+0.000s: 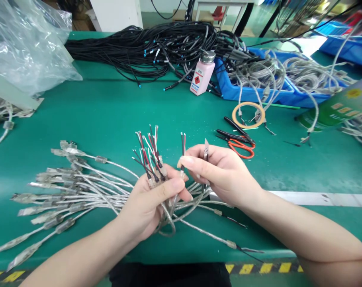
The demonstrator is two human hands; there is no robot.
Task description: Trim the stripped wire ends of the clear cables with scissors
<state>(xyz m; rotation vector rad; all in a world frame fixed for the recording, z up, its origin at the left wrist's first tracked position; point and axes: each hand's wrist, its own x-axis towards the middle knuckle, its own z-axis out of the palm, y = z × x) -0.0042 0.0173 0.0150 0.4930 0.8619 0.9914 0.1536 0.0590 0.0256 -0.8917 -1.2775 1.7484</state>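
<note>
My left hand (157, 195) is closed around a bunch of USB cables. Their stripped ends, with thin black, red and white wires (147, 153), stick up above the fingers. Thumb and forefinger of my right hand (221, 169) pinch the end of one USB cable (182, 173), just right of the bunch; its fine wires point upward. A slim tool with a pointed metal tip (206, 149) is also held in my right hand; its kind is unclear. Clear braided cables (109, 195) run leftward under my left hand, with USB plugs (27, 211) fanned out on the green table.
Beyond my right hand lie cutters with red and black handles (239, 145) and a tape roll (234, 115). A pink bottle (202, 73) stands near blue bins (228, 89) of cables. Black cables (118, 50) line the back; a plastic bag (28, 44) is far left.
</note>
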